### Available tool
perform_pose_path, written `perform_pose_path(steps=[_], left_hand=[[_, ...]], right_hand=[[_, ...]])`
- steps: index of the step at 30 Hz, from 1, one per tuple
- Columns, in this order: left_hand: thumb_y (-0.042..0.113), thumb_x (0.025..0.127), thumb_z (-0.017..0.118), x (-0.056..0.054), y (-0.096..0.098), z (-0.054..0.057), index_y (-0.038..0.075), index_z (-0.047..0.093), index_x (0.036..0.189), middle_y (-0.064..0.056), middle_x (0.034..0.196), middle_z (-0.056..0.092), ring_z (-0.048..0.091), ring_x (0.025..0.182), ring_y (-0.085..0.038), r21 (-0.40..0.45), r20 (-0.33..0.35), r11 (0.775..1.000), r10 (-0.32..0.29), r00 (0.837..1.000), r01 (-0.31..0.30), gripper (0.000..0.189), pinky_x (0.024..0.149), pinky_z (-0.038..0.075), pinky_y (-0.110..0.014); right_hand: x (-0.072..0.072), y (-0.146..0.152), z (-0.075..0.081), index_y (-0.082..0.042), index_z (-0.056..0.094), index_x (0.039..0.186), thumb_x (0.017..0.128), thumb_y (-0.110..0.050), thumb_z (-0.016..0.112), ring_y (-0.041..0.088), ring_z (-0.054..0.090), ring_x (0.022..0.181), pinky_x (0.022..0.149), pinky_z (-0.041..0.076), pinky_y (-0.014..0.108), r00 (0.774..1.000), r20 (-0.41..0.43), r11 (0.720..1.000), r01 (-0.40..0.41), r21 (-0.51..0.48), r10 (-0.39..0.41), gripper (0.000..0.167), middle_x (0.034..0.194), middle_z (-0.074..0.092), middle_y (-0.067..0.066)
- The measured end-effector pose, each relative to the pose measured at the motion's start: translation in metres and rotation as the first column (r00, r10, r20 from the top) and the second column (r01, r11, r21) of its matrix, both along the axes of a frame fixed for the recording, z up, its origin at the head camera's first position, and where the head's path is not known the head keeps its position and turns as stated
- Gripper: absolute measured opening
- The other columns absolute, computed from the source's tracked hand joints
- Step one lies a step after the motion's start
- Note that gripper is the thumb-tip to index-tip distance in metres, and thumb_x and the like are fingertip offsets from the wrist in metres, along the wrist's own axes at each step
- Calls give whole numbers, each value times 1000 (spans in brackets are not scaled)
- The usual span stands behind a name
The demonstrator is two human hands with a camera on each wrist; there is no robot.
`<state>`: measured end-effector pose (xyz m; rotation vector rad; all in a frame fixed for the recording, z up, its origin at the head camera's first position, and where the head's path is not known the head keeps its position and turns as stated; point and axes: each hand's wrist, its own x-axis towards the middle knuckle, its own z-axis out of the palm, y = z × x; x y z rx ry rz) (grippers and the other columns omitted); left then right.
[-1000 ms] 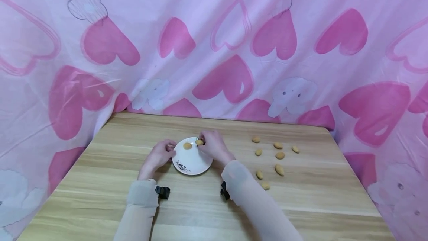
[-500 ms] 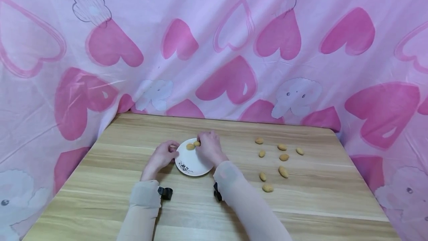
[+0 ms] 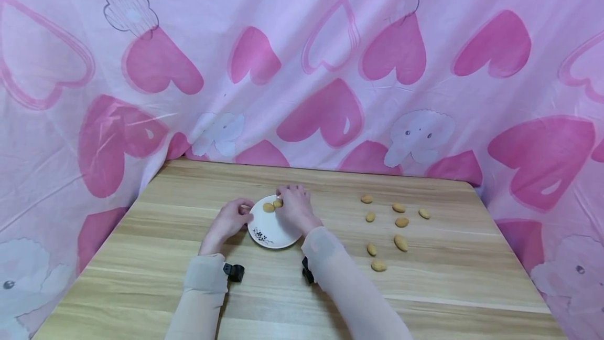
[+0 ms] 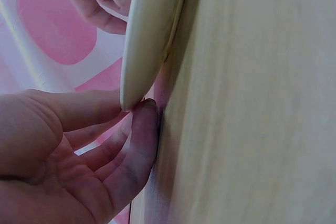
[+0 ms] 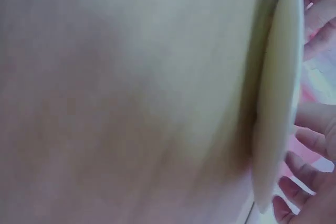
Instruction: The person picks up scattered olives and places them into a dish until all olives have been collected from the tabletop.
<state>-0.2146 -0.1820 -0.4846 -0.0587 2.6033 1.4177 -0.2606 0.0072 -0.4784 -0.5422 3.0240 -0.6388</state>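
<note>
A white plate (image 3: pixel 279 231) with a dark floral print near its front rim sits on the wooden table in the head view. My left hand (image 3: pixel 231 218) pinches its left rim; in the left wrist view, thumb and finger meet at the edge of the plate (image 4: pixel 144 40). Two almonds, apparently in their shells, lie close together near the far rim: a left almond (image 3: pixel 268 207) and a right almond (image 3: pixel 277 203). Over the plate's far right side is my right hand (image 3: pixel 296 209), fingertips beside the right almond with a small gap above it. In the right wrist view its fingers look loosely spread.
Several more almonds (image 3: pixel 401 222) are scattered on the wooden table (image 3: pixel 448 277) to the right of the plate. Behind the table hangs a pink heart-patterned cloth (image 3: pixel 321 114). A black wrist camera (image 3: pixel 234 272) sits at the left cuff.
My right hand has moved slightly left over the plate. The right almond, held in its fingers before, now lies against the left almond. My left hand stays at the rim.
</note>
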Motion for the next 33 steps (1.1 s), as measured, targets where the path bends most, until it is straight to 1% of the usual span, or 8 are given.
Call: perform_pose_path(steps=[5, 9, 13, 16, 21, 27, 29, 33], left_hand=[[0, 91, 59, -1, 0, 0, -3, 58, 123, -13, 95, 62, 60, 82, -22, -3, -3, 1000, 2, 1000, -2, 32, 71, 53, -33], [0, 90, 60, -1, 0, 0, -3, 58, 122, -12, 93, 62, 60, 80, -21, -6, -5, 1000, 0, 1000, 0, 32, 69, 52, -31], [0, 90, 60, 0, 1, 1, -2, 58, 123, -13, 93, 61, 60, 80, -21, -12, 2, 1000, 0, 1000, 0, 33, 69, 50, -31], [1, 90, 60, 1, 0, 1, -2, 58, 124, -13, 94, 61, 59, 82, -22, -17, 7, 1000, 6, 1000, -6, 34, 70, 50, -31], [1, 91, 60, 0, -1, 2, -1, 58, 125, -12, 96, 60, 58, 84, -22, -28, 11, 1000, 12, 1000, -12, 34, 72, 50, -32], [1, 91, 60, 2, 0, 3, -3, 58, 124, -13, 97, 61, 58, 85, -23, -18, 0, 1000, 0, 1000, 0, 34, 73, 51, -34], [0, 90, 60, 2, 1, 2, -2, 58, 123, -13, 97, 61, 59, 85, -23, -14, -5, 1000, 0, 1000, 0, 33, 73, 51, -33], [-1, 89, 60, 1, 2, -1, -3, 59, 122, -14, 95, 61, 58, 84, -23, -9, -16, 1000, 4, 1000, -4, 33, 72, 51, -33]], right_hand=[[3, 8, 11, -16, 60, 127, 79, -19, 80, 29, 39, 122, 102, 31, 50, 996, 67, 998, -62, -25, 64, 51, 132, 49, 12], [4, 18, 21, -17, 55, 136, 81, -25, 80, 30, 35, 132, 108, 27, 51, 986, 116, 993, -120, -5, 120, 61, 143, 42, 14], [8, 33, 32, -14, 56, 136, 85, -28, 76, 31, 35, 135, 109, 31, 47, 974, 154, 986, -168, -14, 168, 56, 147, 40, 14], [14, 47, 43, -12, 56, 135, 88, -27, 73, 32, 37, 134, 108, 34, 47, 963, 187, 980, -184, -73, 195, 52, 148, 38, 16], [25, 80, 50, -14, 54, 137, 93, -30, 67, 29, 39, 134, 107, 35, 49, 961, 206, 974, -152, -165, 185, 49, 149, 39, 10], [42, 132, 48, -15, 57, 132, 95, -31, 64, 32, 51, 121, 95, 45, 49, 977, 172, 959, -73, -274, 123, 41, 133, 55, 4], [48, 153, 48, -18, 58, 129, 94, -33, 64, 29, 54, 117, 91, 48, 49, 983, 165, 957, -33, -288, 84, 39, 129, 58, 2], [59, 193, 49, -15, 59, 126, 95, -32, 65, 26, 58, 108, 85, 51, 45, 991, 130, 950, -1, -312, 44, 37, 124, 60, 5]])
